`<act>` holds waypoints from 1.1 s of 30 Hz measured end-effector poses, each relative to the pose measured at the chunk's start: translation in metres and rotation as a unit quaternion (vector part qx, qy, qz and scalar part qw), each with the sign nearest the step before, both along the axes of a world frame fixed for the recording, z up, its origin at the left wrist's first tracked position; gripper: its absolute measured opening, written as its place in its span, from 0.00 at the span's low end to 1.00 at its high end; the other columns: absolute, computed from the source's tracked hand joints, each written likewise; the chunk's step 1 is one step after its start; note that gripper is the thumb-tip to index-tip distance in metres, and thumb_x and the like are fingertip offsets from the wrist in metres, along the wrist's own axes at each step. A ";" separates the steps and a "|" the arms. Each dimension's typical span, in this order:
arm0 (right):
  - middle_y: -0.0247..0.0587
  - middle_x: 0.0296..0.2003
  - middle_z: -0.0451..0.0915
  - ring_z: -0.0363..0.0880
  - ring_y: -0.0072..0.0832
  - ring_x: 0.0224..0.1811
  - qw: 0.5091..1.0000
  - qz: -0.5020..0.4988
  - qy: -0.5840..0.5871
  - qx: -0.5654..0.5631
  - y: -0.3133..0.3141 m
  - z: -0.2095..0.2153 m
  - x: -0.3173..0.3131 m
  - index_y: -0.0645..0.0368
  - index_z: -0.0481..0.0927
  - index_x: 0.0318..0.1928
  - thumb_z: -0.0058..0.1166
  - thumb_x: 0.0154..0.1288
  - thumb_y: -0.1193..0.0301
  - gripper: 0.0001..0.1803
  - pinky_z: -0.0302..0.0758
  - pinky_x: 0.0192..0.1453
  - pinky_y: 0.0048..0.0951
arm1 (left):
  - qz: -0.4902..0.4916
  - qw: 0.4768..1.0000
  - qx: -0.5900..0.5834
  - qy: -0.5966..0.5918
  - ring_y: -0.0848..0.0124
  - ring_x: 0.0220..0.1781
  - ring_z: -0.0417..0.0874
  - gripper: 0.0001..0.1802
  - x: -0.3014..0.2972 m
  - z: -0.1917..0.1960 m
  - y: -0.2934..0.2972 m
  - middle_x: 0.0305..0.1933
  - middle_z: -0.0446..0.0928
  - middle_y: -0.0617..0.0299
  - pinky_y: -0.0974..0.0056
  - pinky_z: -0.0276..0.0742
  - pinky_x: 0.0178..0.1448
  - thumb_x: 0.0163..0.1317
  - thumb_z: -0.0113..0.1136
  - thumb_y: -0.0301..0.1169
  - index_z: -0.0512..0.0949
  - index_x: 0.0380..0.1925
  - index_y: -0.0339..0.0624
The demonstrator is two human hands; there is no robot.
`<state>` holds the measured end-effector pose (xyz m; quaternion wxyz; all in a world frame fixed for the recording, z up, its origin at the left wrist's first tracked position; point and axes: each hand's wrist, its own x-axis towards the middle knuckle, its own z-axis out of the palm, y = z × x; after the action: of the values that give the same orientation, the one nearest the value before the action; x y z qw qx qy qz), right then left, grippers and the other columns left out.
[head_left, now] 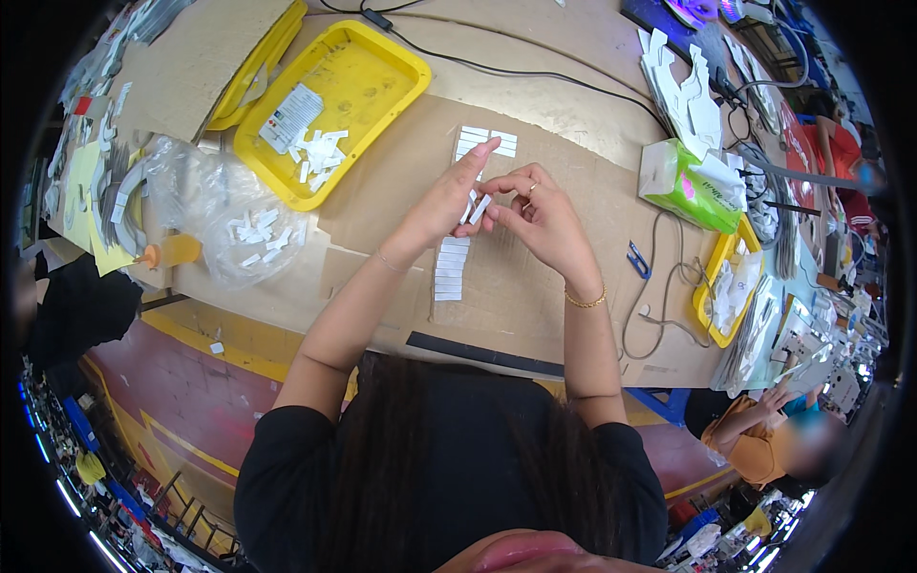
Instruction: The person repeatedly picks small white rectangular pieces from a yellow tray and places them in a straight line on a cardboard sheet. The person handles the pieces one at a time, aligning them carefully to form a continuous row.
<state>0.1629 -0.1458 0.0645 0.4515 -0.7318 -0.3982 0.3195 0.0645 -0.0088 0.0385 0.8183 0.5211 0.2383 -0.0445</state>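
Observation:
Above the cardboard sheet [549, 286] my two hands meet. My right hand [544, 222] pinches a small white strip [480, 209] between thumb and fingertips. My left hand [447, 199] is closed with its thumb pointing up and away; another white piece shows at its fingers, partly hidden. Below the hands, a column of white strips [449, 271] lies neatly stacked edge to edge on the cardboard. More strips [502, 143] lie in rows just beyond my fingertips. What sits under my left palm is hidden.
A yellow tray [382, 72] with loose strips stands far left, beside a clear plastic bag [186, 196] with more strips and an orange-capped bottle [177, 251]. At right are blue thread snips [639, 260], a cable, a green tissue box [693, 186] and a smaller yellow tray [704, 307]. A co-worker [759, 435] sits lower right.

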 end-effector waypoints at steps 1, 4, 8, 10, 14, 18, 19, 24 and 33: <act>0.32 0.36 0.71 0.68 0.14 0.26 1.000 0.007 -0.009 -0.006 0.001 0.001 0.000 0.61 0.81 0.39 0.61 0.58 0.76 0.08 0.68 0.32 0.18 | 0.007 1.000 0.010 -0.011 0.80 0.09 0.60 0.39 0.000 -0.001 -0.001 0.19 0.72 0.57 0.76 0.51 0.13 0.69 0.29 0.62 0.54 0.71 0.49; 0.32 0.35 0.72 0.69 0.16 0.27 0.999 0.025 -0.030 -0.025 0.001 0.005 0.001 0.61 0.80 0.38 0.60 0.58 0.77 0.07 0.69 0.32 0.19 | 0.022 0.999 0.029 -0.018 0.80 0.09 0.60 0.37 -0.002 -0.003 -0.006 0.19 0.72 0.57 0.76 0.52 0.13 0.70 0.30 0.61 0.57 0.68 0.46; 0.37 0.33 0.73 0.74 0.24 0.29 0.997 -0.012 -0.079 0.015 -0.002 0.008 -0.002 0.61 0.79 0.34 0.60 0.56 0.78 0.05 0.72 0.34 0.24 | -0.015 0.999 -0.048 0.009 0.81 0.09 0.59 0.32 -0.008 -0.005 0.001 0.19 0.72 0.57 0.76 0.50 0.11 0.71 0.32 0.58 0.67 0.56 0.41; 0.39 0.31 0.74 0.77 0.29 0.30 0.986 -0.032 -0.153 0.051 -0.005 0.007 -0.003 0.61 0.79 0.32 0.60 0.54 0.79 0.05 0.74 0.35 0.27 | -0.025 0.994 -0.107 0.028 0.82 0.08 0.58 0.29 -0.013 -0.006 0.005 0.18 0.71 0.59 0.76 0.49 0.11 0.71 0.36 0.55 0.71 0.47 0.39; 0.36 0.32 0.75 0.77 0.25 0.32 0.947 -0.005 -0.307 0.091 -0.011 0.000 -0.001 0.61 0.79 0.36 0.62 0.54 0.80 0.08 0.73 0.35 0.24 | -0.017 0.991 -0.132 0.025 0.83 0.08 0.57 0.20 -0.019 -0.007 0.003 0.17 0.71 0.64 0.76 0.48 0.12 0.69 0.49 0.46 0.75 0.35 0.39; 0.33 0.32 0.77 0.76 0.20 0.31 0.979 -0.073 -0.158 0.104 -0.017 -0.010 -0.002 0.63 0.79 0.41 0.62 0.58 0.77 0.10 0.72 0.35 0.21 | -0.006 0.996 -0.084 0.001 0.85 0.10 0.56 0.10 -0.023 -0.005 0.000 0.19 0.71 0.66 0.77 0.47 0.13 0.67 0.56 0.37 0.75 0.35 0.40; 0.33 0.32 0.78 0.76 0.19 0.31 0.990 -0.096 -0.057 0.084 -0.018 -0.012 -0.001 0.63 0.79 0.40 0.62 0.59 0.75 0.09 0.73 0.35 0.21 | -0.007 0.998 -0.055 0.007 0.85 0.11 0.56 0.11 -0.024 -0.004 0.000 0.19 0.71 0.67 0.78 0.48 0.14 0.68 0.56 0.37 0.75 0.34 0.41; 0.32 0.29 0.79 0.76 0.14 0.31 0.976 -0.085 0.201 -0.003 -0.021 -0.017 0.007 0.66 0.78 0.38 0.60 0.63 0.70 0.10 0.74 0.36 0.17 | -0.013 0.996 0.090 0.010 0.87 0.15 0.59 0.10 -0.024 0.000 -0.003 0.19 0.70 0.69 0.78 0.51 0.18 0.67 0.56 0.37 0.76 0.33 0.42; 0.32 0.27 0.79 0.75 0.15 0.28 0.959 -0.089 0.268 -0.022 -0.017 -0.020 0.010 0.63 0.77 0.37 0.56 0.65 0.72 0.06 0.72 0.33 0.17 | 0.008 0.996 0.082 0.035 0.87 0.16 0.60 0.09 -0.027 -0.004 -0.002 0.20 0.70 0.69 0.78 0.52 0.19 0.67 0.56 0.34 0.77 0.34 0.41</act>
<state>0.1727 -0.1632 0.0443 0.5525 -0.6612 -0.1884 0.4712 0.0377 -0.0113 0.0346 0.7641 0.5829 0.2741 -0.0366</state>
